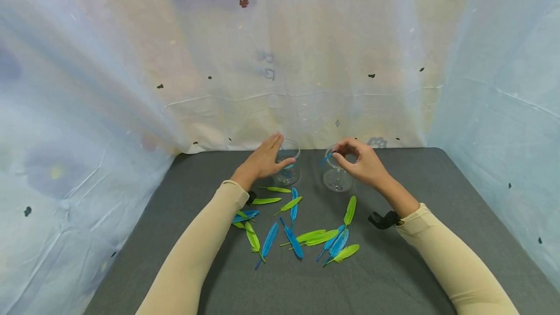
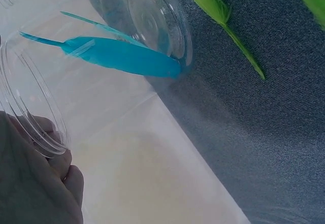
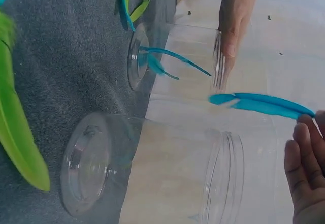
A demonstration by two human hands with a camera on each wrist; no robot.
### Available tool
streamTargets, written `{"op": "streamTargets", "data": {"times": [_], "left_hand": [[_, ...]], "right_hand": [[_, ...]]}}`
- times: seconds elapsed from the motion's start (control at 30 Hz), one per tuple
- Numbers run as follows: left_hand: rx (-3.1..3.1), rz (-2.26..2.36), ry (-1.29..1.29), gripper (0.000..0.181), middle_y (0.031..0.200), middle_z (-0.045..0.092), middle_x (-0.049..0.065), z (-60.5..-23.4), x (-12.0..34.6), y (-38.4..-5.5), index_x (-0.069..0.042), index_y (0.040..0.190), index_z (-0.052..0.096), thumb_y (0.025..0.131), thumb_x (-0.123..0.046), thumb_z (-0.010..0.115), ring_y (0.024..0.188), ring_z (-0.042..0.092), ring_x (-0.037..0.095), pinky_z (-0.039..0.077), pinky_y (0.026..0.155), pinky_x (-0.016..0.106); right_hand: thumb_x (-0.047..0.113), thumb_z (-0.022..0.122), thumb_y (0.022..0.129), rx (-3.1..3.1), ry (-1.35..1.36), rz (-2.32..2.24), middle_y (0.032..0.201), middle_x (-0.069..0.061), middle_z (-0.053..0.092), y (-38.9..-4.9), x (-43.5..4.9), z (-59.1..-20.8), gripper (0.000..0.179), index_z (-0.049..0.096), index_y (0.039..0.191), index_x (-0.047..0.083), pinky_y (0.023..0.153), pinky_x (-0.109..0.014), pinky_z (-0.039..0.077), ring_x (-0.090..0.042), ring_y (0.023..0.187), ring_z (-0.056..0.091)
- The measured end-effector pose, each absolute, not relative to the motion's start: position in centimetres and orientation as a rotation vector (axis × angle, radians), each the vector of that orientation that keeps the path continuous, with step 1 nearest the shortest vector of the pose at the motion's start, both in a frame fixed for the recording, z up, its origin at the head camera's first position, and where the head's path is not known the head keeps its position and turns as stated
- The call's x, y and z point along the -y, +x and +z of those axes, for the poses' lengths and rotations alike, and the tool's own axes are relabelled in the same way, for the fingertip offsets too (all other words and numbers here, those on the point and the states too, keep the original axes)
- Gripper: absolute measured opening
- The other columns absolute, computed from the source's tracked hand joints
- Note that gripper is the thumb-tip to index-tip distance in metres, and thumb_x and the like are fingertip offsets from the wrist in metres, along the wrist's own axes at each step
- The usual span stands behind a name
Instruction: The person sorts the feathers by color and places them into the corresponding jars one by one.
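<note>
My left hand [image 1: 264,158] touches the rim of the left clear plastic jar [image 1: 286,177], its fingers straight and thumb spread. Inside that jar stand blue feathers, one of them a wide blue feather [image 2: 122,56] leaning against the wall. My right hand [image 1: 362,163] pinches another blue feather [image 3: 264,104] by its quill between thumb and fingers. This feather is near the mouth of the right clear jar [image 1: 338,182], pointing toward the left jar. No feather shows inside the right jar.
Several loose blue and green feathers lie in front of the jars, among them a green feather [image 1: 350,210] and a blue feather [image 1: 270,239]. They rest on a grey-covered table [image 1: 393,276]. A patterned curtain [image 1: 323,52] hangs right behind the table's back edge.
</note>
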State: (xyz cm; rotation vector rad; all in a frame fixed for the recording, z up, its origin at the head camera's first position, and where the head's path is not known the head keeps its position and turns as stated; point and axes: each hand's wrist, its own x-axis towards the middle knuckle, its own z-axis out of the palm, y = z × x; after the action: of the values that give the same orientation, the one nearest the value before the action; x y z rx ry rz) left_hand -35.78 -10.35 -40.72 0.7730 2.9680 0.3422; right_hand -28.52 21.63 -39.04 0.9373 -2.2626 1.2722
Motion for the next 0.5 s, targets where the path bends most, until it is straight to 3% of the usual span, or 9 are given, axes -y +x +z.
{"op": "streamTargets", "data": {"times": [0.33,0.5], "left_hand": [[-2.981,0.357,0.795,0.100,0.181,0.004,0.013,-40.8,10.2,-35.8,-0.005,0.173,0.006,0.108,-0.070,0.045,0.168,0.001,0.026,0.005,0.135,0.042],[-2.981,0.349,0.778,0.100,0.181,0.002,0.012,-40.7,10.3,-35.7,-0.006,0.173,0.005,0.108,-0.070,0.045,0.168,0.000,0.026,0.005,0.135,0.042]], "right_hand": [[0.001,0.073,0.102,2.222,0.808,1.304,0.106,-0.012,0.073,-30.2,-20.3,-39.0,0.014,0.071,0.117,0.001,0.085,-0.020,0.054,-0.015,0.094,0.068],[-0.008,0.072,0.100,2.132,0.811,1.418,0.107,-0.022,0.072,-30.9,-19.6,-39.1,0.016,0.071,0.115,-0.007,0.084,-0.019,0.056,-0.018,0.092,0.068]]}}
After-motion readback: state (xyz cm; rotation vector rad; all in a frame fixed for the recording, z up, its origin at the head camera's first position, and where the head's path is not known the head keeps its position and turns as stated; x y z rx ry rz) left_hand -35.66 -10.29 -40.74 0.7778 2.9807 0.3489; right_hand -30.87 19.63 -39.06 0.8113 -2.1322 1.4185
